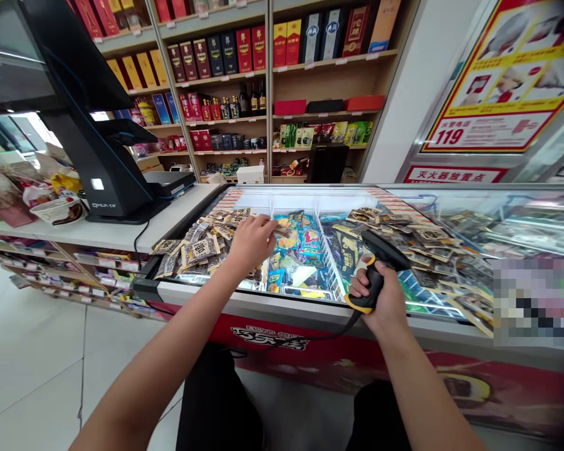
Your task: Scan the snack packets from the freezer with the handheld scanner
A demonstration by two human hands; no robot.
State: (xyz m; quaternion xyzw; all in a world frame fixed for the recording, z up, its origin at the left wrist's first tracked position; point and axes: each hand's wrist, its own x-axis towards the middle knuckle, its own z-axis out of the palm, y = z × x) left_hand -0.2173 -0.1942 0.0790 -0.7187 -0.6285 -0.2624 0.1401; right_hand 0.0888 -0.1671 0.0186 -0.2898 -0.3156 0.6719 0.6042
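My right hand [380, 300] is closed round the yellow-and-black grip of a black barcode scanner [378, 257], whose head points over the open chest freezer [282, 307]. A black cable runs down from the scanner's handle. My left hand [252, 241] reaches into the freezer and pinches a small brown wrapped ice cream packet [277, 230] above a heap of brown-and-cream packets [207, 247]. Colourful blue and yellow ice cream wrappers [296, 257] fill the middle compartment. Dark packets [343, 250] lie under the scanner.
A sliding glass lid [498, 232] covers the freezer's right half. A black cash register terminal [98, 156] stands on the white counter [122, 232] to the left, beside snacks and a bowl. Shelves of boxed bottles [244, 69] line the back wall. Pale floor tiles [37, 363] lie below left.
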